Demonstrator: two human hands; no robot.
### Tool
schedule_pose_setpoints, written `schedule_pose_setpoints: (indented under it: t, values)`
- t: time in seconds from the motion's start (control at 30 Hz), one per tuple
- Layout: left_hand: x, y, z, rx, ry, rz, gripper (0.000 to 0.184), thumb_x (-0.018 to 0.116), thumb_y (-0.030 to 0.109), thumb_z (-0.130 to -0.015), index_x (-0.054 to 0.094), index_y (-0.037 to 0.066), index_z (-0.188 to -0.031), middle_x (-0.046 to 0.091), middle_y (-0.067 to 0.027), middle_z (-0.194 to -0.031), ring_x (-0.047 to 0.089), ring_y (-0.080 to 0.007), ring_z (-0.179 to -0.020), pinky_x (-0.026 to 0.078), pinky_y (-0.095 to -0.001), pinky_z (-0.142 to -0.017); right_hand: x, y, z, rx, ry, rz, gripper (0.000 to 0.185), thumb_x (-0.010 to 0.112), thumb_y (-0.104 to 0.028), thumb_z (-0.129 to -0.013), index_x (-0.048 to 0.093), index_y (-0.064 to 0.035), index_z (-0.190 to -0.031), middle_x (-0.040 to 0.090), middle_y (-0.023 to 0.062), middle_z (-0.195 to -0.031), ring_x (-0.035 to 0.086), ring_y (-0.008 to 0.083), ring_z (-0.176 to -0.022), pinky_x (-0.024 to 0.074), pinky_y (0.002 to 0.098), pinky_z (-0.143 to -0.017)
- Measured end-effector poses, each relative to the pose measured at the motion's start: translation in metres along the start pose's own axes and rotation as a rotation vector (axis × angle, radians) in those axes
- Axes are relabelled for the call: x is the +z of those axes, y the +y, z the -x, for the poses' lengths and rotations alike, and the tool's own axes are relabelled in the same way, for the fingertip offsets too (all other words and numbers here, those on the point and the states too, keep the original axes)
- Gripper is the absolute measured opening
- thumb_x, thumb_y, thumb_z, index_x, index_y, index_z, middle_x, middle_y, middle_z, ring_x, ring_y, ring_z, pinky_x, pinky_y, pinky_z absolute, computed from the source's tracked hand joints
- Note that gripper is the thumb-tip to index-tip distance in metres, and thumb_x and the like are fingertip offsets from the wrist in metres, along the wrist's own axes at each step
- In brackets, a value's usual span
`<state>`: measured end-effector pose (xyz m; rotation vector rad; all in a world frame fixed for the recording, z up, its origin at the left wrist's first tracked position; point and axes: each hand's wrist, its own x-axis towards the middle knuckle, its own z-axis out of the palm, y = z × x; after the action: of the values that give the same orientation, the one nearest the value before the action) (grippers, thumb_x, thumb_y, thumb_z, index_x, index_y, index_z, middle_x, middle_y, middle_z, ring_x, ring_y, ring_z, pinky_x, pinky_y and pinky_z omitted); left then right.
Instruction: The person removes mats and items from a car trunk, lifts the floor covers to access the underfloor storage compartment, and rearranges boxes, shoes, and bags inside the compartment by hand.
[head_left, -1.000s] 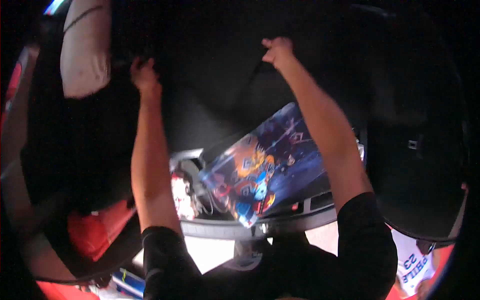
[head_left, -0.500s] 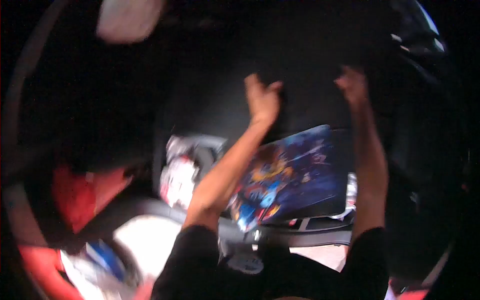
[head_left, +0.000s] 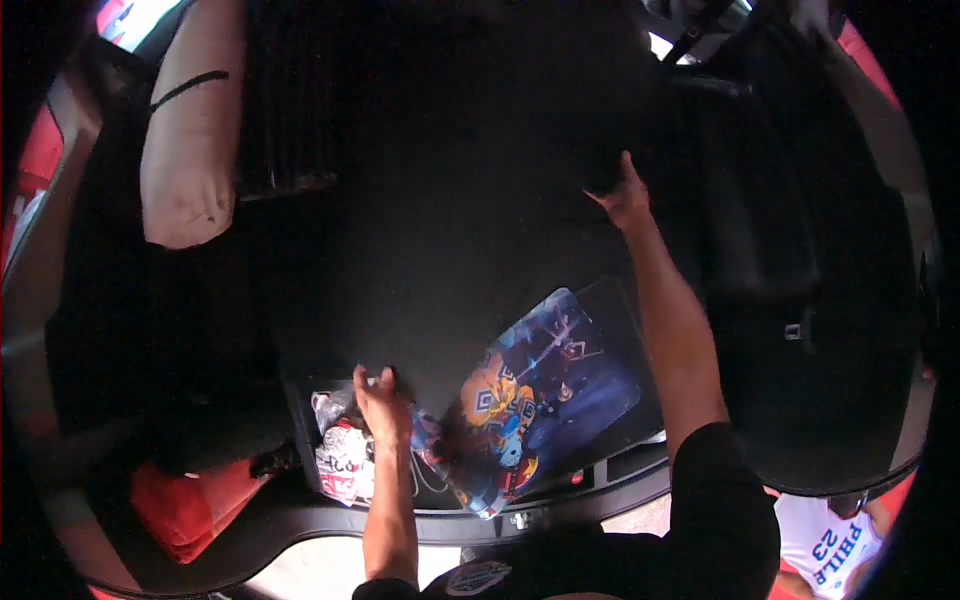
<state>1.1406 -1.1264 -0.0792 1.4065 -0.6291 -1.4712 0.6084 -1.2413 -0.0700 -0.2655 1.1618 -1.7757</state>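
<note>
My left hand point(head_left: 380, 405) is at the left front of a car's dark cargo area, its thumb and fingers apart. Just below it are a white plastic bag with red and black print point(head_left: 342, 462) and a pale cord. Farther in, my right hand point(head_left: 626, 200) has its thumb and fingers spread over the black lining point(head_left: 480, 200); what its fingertips touch is lost in the dark. A colourful mat printed with cartoon figures point(head_left: 585, 375) lies tilted between my forearms. Its left part is in shadow and partly hidden.
A long beige roll with a black band point(head_left: 195, 130) lies at the far left. Red cloth point(head_left: 190, 505) is at the lower left. The trunk sill point(head_left: 440, 525) runs along the front. A person in a white numbered jersey point(head_left: 825, 545) is at the lower right.
My left hand has come back towards me and to the left, near the plastic bag. My right hand has stayed about where it was over the lining. The whole view has shifted.
</note>
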Motion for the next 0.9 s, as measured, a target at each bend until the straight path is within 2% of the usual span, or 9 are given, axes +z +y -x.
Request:
schedule_pose_setpoints:
  t: [0.13,0.2,0.4,0.57,0.7,0.73,0.8,0.87,0.9]
  values:
    - [0.005,0.004,0.030,-0.023,0.112,0.204,0.060,0.068,0.010,-0.096,0.041,0.005,-0.149,0.061,-0.0120,-0.132,0.060,-0.0240,-0.113,0.048,-0.0388,-0.101,-0.009,-0.001,-0.035,0.157,0.104,0.166,0.062,0.077,-0.029,-0.092,0.050,-0.0020,-0.141,0.061,0.0136,-0.134,0.062,0.0343,-0.118,0.0542,0.0539,-0.096]
    - [0.002,0.007,0.027,-0.064,0.227,0.177,0.081,0.069,0.011,-0.097,0.022,0.011,-0.162,0.051,-0.0154,-0.148,0.053,-0.0289,-0.128,0.042,-0.0431,-0.110,0.015,-0.002,-0.024,0.080,0.213,0.124,0.058,0.079,-0.016,-0.088,0.052,-0.0007,-0.137,0.063,0.0144,-0.130,0.063,0.0338,-0.115,0.0539,0.0531,-0.097]
    - [0.010,0.074,0.039,0.205,0.058,0.192,0.068,0.070,0.017,-0.097,0.038,0.011,-0.156,0.056,-0.0099,-0.143,0.055,-0.0253,-0.127,0.043,-0.0402,-0.108,0.054,-0.038,0.003,-0.051,0.073,-0.002,0.045,0.075,-0.015,-0.090,0.060,0.0006,-0.130,0.063,0.0127,-0.131,0.064,0.0328,-0.113,0.0532,0.0517,-0.099]
    - [0.010,0.071,0.039,0.102,-0.080,0.425,0.070,0.075,0.010,-0.089,0.042,0.014,-0.151,0.058,-0.0103,-0.139,0.058,-0.0286,-0.123,0.047,-0.0461,-0.106,0.116,-0.095,0.004,-0.133,-0.090,0.059,0.047,0.074,-0.014,-0.091,0.058,-0.0041,-0.134,0.063,0.0092,-0.132,0.062,0.0284,-0.117,0.0531,0.0481,-0.099]
    - [0.044,0.050,0.028,-0.083,-0.151,0.471,0.060,0.076,0.004,-0.085,0.052,0.012,-0.139,0.063,-0.0067,-0.124,0.060,-0.0264,-0.115,0.048,-0.0481,-0.104,0.219,-0.170,-0.023,-0.347,-0.230,0.235,0.053,0.071,-0.016,-0.094,0.052,-0.0136,-0.143,0.065,0.0096,-0.129,0.066,0.0262,-0.110,0.0552,0.0442,-0.095]
    - [0.071,0.055,0.014,-0.087,-0.149,0.457,0.056,0.076,0.004,-0.085,0.053,0.012,-0.136,0.063,-0.0062,-0.122,0.059,-0.0256,-0.114,0.047,-0.0490,-0.104,0.215,-0.175,-0.087,-0.688,-0.314,0.605,0.062,0.073,-0.015,-0.091,0.048,-0.0095,-0.147,0.065,0.0122,-0.130,0.065,0.0281,-0.110,0.0537,0.0439,-0.096]
    - [0.127,0.075,-0.034,-0.182,-0.156,0.454,0.047,0.079,0.012,-0.087,0.056,0.010,-0.128,0.063,-0.0042,-0.123,0.058,-0.0239,-0.116,0.046,-0.0453,-0.096,0.220,-0.178,-0.122,-0.809,-0.442,0.736,0.077,0.076,-0.015,-0.087,0.040,-0.0053,-0.154,0.065,0.0157,-0.131,0.064,0.0301,-0.113,0.0515,0.0429,-0.097]
    - [0.203,0.110,-0.074,-0.126,-0.174,0.515,0.037,0.078,0.020,-0.091,0.057,0.012,-0.120,0.065,-0.0010,-0.115,0.062,-0.0196,-0.102,0.043,-0.0503,-0.092,0.273,-0.163,-0.065,-0.337,-0.496,0.259,0.088,0.077,-0.016,-0.086,0.030,-0.0053,-0.160,0.064,0.0174,-0.133,0.062,0.0302,-0.116,0.0501,0.0414,-0.099]
    - [0.238,0.126,-0.099,-0.124,-0.251,0.550,0.037,0.079,0.020,-0.091,0.056,0.013,-0.119,0.066,-0.0021,-0.110,0.062,-0.0191,-0.096,0.041,-0.0516,-0.094,0.271,-0.143,-0.054,-0.446,-0.481,0.435,0.085,0.074,-0.016,-0.089,0.029,-0.0063,-0.160,0.063,0.0164,-0.133,0.064,0.0274,-0.110,0.0520,0.0385,-0.091]
